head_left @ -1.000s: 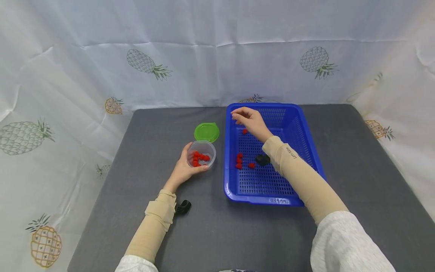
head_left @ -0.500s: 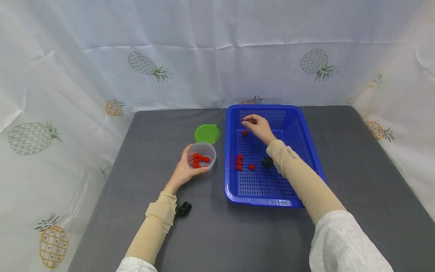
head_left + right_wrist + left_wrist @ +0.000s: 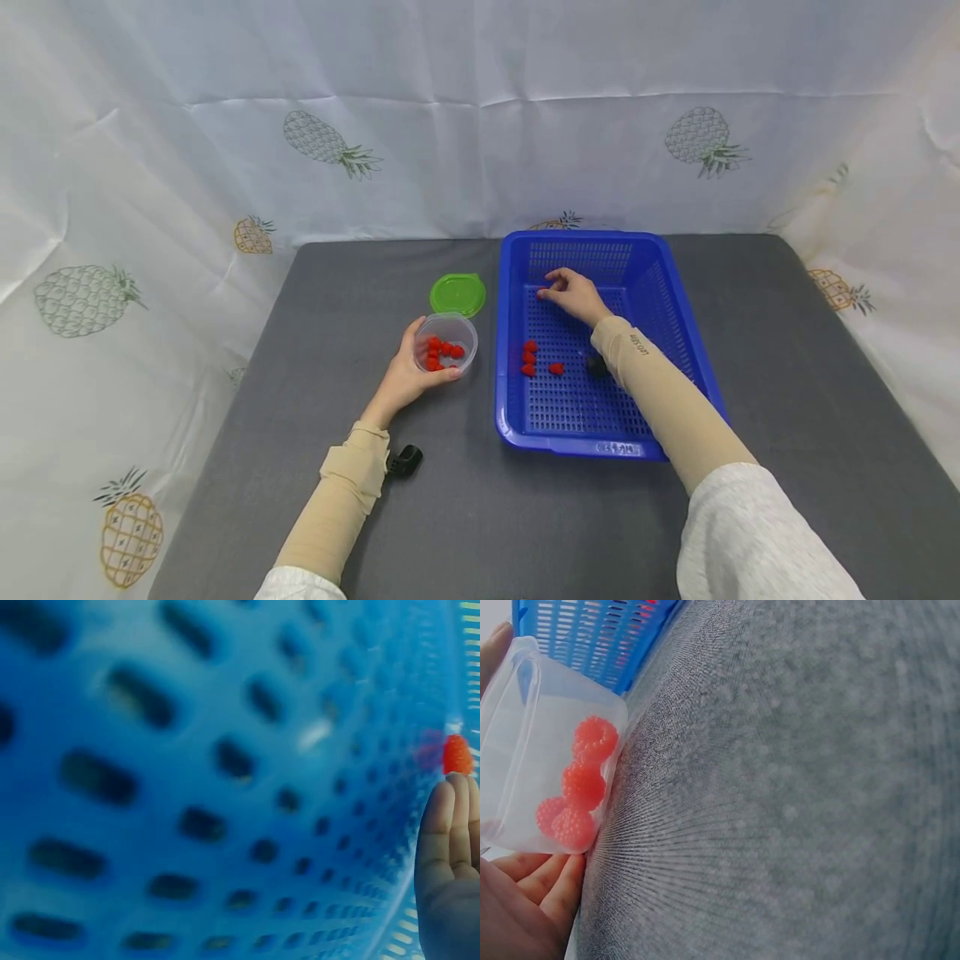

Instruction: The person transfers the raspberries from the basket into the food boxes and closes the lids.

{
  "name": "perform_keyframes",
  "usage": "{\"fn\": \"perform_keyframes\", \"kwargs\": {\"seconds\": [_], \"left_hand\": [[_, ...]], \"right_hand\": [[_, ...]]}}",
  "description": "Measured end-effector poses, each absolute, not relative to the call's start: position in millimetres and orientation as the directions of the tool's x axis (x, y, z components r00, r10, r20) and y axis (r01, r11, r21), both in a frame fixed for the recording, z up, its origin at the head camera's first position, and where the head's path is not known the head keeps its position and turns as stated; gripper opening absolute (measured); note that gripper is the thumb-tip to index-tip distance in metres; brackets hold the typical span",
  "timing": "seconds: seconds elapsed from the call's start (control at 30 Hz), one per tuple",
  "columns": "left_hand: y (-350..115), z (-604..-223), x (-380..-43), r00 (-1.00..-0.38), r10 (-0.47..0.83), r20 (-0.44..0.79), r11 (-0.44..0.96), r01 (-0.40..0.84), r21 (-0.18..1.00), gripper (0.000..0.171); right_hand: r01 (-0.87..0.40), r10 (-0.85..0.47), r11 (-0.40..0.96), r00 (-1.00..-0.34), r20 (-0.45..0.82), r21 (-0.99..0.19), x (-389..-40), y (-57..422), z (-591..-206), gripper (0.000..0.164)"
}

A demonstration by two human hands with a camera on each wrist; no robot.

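White cloth printed with pineapples (image 3: pixel 420 183) hangs behind and at both sides of the dark grey bench (image 3: pixel 465 533) in front of you. Your left hand (image 3: pixel 401 375) is clamped round a clear round tub (image 3: pixel 467 348), thumb on the near side and fingers on the far side. The tub sits upright on the bench with its top uncovered, and several red raspberries (image 3: pixel 446 347) lie in the bottom; from your left wrist you see them through the wall. Just behind it lies a green lid (image 3: pixel 459 293), flat on the bench.

To the right of the tub you have a blue perforated basket (image 3: pixel 577 443), set a little apart from it. Your right hand (image 3: pixel 576 297) is down inside the basket's far half, thumb and forefinger apart, their tips at a single red berry (image 3: pixel 542 292); you cannot tell whether they touch it. Nearer to you, three more berries (image 3: pixel 528 357) sit in a short row on the basket floor, and another berry (image 3: pixel 556 368) lies alone to their right. Beige arm covers (image 3: pixel 660 400) run from both your wrists to pale outer sleeves (image 3: pixel 765 542), and a black device (image 3: pixel 407 461) shows beside your left wrist.
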State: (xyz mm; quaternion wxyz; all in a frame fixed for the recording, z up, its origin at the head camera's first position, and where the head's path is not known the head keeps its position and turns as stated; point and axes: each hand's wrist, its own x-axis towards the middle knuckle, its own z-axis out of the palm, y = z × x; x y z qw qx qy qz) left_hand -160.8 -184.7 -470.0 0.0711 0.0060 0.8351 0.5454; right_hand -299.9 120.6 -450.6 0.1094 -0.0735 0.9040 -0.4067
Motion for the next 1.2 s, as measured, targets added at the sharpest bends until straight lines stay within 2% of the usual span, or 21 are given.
{"fn": "perform_keyframes", "kwargs": {"seconds": [0.23, 0.73, 1.2], "left_hand": [[-184, -468, -161, -0.99, 0.09, -0.112, 0.4, -0.067, 0.914, 0.104], [-185, -469, -161, -0.991, 0.089, -0.104, 0.391, -0.061, 0.918, 0.103], [-184, -469, -161, -0.99, 0.098, -0.102, 0.376, -0.058, 0.925, 0.106]], "right_hand": [[-0.067, -0.263, 0.69, -0.951, -0.164, -0.72, -302, 119, -456, 0.048], [-0.131, -0.271, 0.74, -0.956, -0.114, -0.659, -300, 112, -458, 0.03], [-0.11, -0.293, 0.721, -0.943, -0.158, -0.684, -296, 118, -445, 0.032]]}}
